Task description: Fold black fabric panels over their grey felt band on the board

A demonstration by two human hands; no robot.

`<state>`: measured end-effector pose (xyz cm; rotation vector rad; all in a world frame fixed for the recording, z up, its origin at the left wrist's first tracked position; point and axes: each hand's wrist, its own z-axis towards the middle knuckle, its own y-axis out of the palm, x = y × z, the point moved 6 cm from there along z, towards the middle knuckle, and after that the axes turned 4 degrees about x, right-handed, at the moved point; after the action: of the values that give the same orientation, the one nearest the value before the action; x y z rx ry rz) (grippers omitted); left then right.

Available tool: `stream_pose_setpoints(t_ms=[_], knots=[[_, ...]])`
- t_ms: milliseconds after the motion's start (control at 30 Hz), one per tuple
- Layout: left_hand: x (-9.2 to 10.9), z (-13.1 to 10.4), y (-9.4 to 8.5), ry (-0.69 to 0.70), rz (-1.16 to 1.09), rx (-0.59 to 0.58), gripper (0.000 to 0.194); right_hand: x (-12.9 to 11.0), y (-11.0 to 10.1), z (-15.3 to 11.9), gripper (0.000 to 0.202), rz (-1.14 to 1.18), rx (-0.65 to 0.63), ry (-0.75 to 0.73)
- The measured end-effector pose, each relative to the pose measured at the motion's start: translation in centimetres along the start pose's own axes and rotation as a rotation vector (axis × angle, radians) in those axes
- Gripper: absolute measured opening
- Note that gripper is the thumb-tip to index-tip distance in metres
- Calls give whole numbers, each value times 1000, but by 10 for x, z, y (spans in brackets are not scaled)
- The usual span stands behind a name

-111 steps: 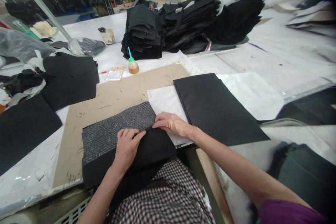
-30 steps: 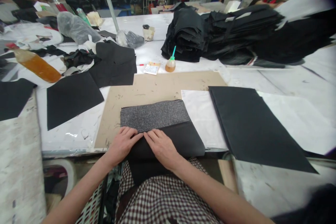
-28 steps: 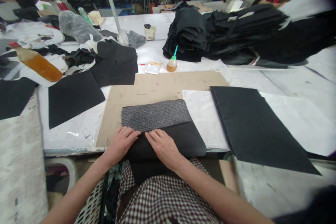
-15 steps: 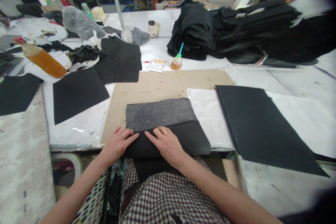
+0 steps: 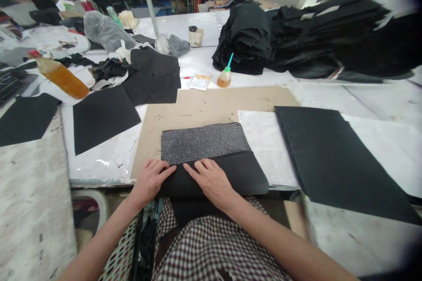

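A black sheet (image 5: 244, 173) lies at the table's front edge, overlapping the lower part of a grey ribbed piece (image 5: 204, 142). Both rest on a tan board (image 5: 148, 140). At the left end of the seam between them, my left hand (image 5: 151, 178) presses down on the black sheet with thumb and fingers apart. My right hand (image 5: 212, 180) lies just beside it on the same sheet, its fingers spread along the seam. The fingertips of the two hands point toward each other with a small gap. Neither hand is closed round anything.
Stacked black sheets (image 5: 339, 158) lie at the right, and a large black pile (image 5: 310, 37) behind. A small glue bottle (image 5: 224, 77) stands beyond the board. At the left are a bottle of amber liquid (image 5: 62, 79) and a loose black piece (image 5: 103, 118).
The whole view has shifted a little, so things appear slightly farther right. Both hands stay in nearly the same place on the black sheet.
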<state>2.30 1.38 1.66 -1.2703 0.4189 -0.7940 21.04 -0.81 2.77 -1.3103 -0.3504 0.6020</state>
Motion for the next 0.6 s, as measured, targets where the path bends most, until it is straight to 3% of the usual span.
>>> stream_pose_setpoints(t_ms=[367, 600], knots=[[1, -13, -13, 88, 167, -106, 40, 0, -1, 1, 46, 15, 20, 4], [-5, -32, -31, -4, 275, -100, 35, 1, -2, -2, 42, 19, 50, 1]])
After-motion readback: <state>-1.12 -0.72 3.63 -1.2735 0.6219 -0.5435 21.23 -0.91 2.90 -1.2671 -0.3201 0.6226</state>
